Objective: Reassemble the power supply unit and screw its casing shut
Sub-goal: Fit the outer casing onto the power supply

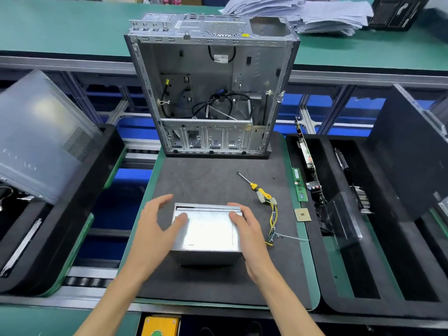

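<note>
Two bare hands flank the power supply unit, a grey metal box sitting on the dark mat at the near centre of the desk. Left hand: fingers spread and nearly straight, thumb tip resting on the top left edge of the box, other fingers arched above the mat and apart from the casing; grip released, nothing held. Right hand: palm against the right side wall, thumb lying on the top panel, fingers curled round the far right corner; grip is on the unit.

Cable bundle with yellow and black wires trails from the right side of the box across the mat. Screwdriver with yellow handle lies just beyond the cable's connector end, tip pointing away and left. Small screws lie near the cable, right of the box.

Open computer case stands upright at the far edge of the mat. Green memory stick and a square chip lie right of the mat.
</note>
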A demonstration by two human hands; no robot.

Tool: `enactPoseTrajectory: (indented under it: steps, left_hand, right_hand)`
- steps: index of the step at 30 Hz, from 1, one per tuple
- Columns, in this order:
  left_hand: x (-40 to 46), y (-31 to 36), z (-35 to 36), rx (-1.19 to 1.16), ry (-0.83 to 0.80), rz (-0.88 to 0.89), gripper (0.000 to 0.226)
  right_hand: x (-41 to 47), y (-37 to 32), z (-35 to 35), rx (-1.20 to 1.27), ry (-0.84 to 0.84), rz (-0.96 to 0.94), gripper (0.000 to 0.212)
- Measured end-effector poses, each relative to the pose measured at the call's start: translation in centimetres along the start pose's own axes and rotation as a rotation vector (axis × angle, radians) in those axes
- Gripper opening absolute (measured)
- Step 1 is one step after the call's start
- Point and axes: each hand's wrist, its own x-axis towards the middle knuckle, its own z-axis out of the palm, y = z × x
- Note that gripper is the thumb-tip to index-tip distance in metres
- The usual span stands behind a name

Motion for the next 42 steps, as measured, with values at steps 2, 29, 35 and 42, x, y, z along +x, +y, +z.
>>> enactPoseTrajectory:
  steps: [2, 29, 35, 42]
  left_hand:
    - [-0.2, -0.6, 0.0, -0.222, -0.09, -0.198, 0.037]
    - [0.2, -1.5, 3.0, -0.376, 0.08, -0.175, 0.014]
    - [0.2, -1.4, 3.3, -0.313, 0.12, -0.099, 0.012]
    - [0.1, -1.1, 3.0, -0.249, 0.109, -0.036, 0.014]
  right_hand:
    - [0.1, 0.2, 0.2, -0.013, 0.009, -0.006, 0.023]
    - [0.7, 0.0, 0.5, 0.031, 0.002, -0.029, 0.02]
    - [0.8, 0.5, 0.6, 0.023, 0.026, -0.072, 0.019]
    - [0.8, 0.6, 0.5, 0.009, 0.033, -0.096, 0.017]
